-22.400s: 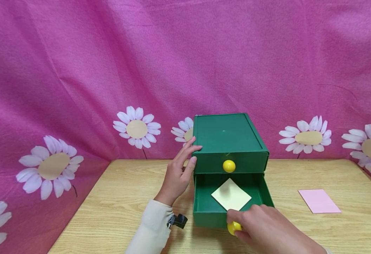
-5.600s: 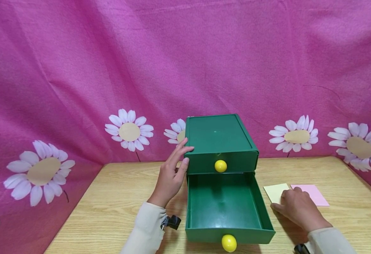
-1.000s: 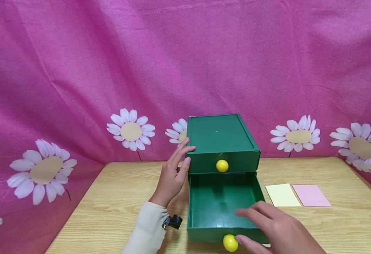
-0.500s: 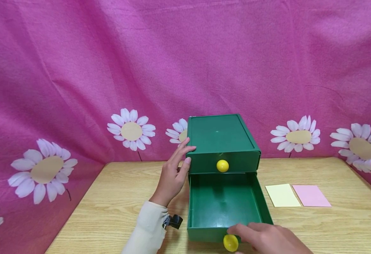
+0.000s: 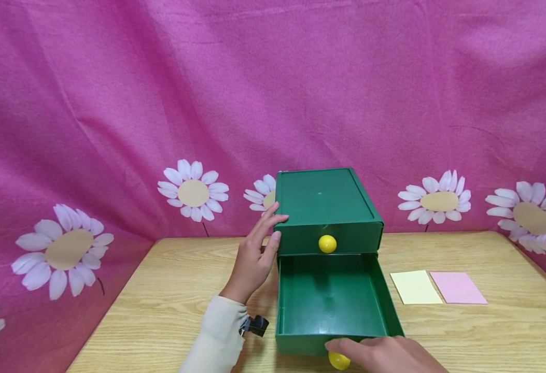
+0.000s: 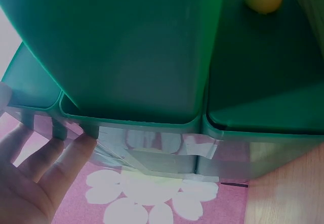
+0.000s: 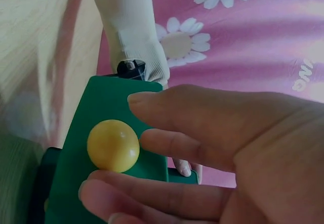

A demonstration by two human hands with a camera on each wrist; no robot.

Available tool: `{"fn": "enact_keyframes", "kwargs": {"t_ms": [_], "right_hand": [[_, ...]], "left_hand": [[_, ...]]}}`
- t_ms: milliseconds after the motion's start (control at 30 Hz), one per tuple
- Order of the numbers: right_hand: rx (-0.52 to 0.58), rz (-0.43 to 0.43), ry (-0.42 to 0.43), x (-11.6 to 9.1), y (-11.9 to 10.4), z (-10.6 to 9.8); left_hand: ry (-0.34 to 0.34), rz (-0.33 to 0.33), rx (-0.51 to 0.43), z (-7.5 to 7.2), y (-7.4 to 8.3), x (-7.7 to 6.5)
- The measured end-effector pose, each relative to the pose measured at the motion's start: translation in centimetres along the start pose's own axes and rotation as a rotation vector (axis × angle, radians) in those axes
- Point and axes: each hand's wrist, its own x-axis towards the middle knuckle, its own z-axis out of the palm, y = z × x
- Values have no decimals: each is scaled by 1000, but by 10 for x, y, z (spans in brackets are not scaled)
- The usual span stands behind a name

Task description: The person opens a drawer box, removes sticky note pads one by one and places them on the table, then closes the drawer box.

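Note:
A green two-drawer unit stands on the table; its upper drawer is closed and its lower drawer is pulled out with nothing inside. The left hand rests on the unit's upper left side, fingers extended over the top edge and thumb at the front corner. At the lower drawer's yellow knob, the right hand has its fingers around the ball, partly covering it in the head view. To the drawer's right lie a pale yellow sticky note pad and a pink one, side by side.
The upper drawer carries another yellow knob. A wooden table lies beneath everything. Behind it hangs a magenta cloth printed with white daisies. Clear tape shows along the unit in the left wrist view.
The yellow pad has gone from the lower drawer to the table beside the pink pad. The drawer is further out. Lately the right hand has come down onto the lower knob; the left stays put.

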Motion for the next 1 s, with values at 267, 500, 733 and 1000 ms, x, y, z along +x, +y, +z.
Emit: {"fn": "enact_keyframes", "kwargs": {"t_ms": [267,500,733,1000], "right_hand": [[19,5,-10,3,-4,5],[22,24,-30,5,-4,3],[54,42,-52,7,-4,2],[76,23,-48,9,-2,2]], "left_hand": [[-24,18,0,-1,-2,-1],[-27,19,5,-1,-1,1],[-14,11,5,0,-2,-1],[-1,19,-11,0,-2,-1]]}}
